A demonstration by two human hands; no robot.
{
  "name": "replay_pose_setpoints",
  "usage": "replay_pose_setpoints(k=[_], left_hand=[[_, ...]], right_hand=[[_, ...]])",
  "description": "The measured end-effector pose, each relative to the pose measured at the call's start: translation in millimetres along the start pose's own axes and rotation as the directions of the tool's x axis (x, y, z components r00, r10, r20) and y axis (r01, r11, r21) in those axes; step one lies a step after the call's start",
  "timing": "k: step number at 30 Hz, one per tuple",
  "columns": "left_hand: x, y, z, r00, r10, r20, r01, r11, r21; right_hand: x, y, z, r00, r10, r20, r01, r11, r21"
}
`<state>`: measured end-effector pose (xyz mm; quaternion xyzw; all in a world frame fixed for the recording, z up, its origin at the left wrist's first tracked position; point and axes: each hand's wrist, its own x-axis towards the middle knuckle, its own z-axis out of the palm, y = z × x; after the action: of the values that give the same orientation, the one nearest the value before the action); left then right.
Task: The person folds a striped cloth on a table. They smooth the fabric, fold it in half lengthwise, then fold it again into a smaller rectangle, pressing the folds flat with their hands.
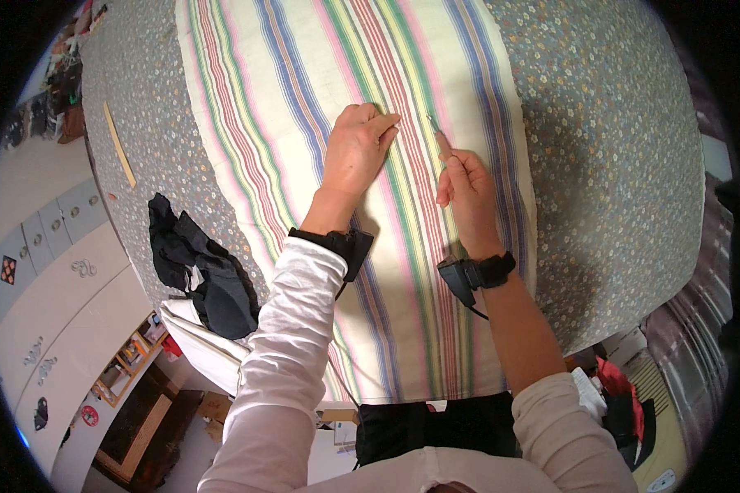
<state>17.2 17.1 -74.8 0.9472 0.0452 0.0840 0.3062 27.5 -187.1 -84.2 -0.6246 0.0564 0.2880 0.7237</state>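
A long cream cloth with coloured stripes (407,296) lies lengthwise before me. My right hand (468,185) holds a small tool with a brown handle (443,145), thumb and fingers around its rear end. Its thin metal tip (430,119) points away from me over a yellow and green stripe; the exact kind of tool is too small to settle. To its left, my left hand (359,142) rests on or just above the cloth, thumb and forefinger drawn together at a red stripe. Whether something fine sits between those fingertips cannot be made out.
Beneath the cloth spreads a grey floral cover (604,154). At left lie a crumpled black fabric item (206,271) and a flat yellow strip (119,145). A white padded item (203,345) sits at the near left edge. Cabinets (55,277) stand beyond it.
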Motion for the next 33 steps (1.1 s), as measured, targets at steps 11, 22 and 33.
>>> replay_pose_setpoints(k=[11, 22, 33], left_hand=[[-18.7, 14.3, -5.4, 0.993, -0.105, -0.048, 0.101, 0.992, -0.078], [-23.4, 26.2, -7.4, 0.958, -0.284, -0.042, 0.263, 0.928, -0.265], [-30.1, 25.4, 1.9, 0.96, -0.252, -0.121, 0.204, 0.926, -0.317]], right_hand=[[-3.6, -3.3, 4.0, 1.0, 0.001, -0.001, -0.001, 0.991, -0.132], [-8.4, -1.4, 2.3, 0.998, -0.054, 0.026, 0.059, 0.934, -0.353], [5.5, 3.9, 15.8, 0.998, -0.059, 0.006, 0.056, 0.909, -0.413]])
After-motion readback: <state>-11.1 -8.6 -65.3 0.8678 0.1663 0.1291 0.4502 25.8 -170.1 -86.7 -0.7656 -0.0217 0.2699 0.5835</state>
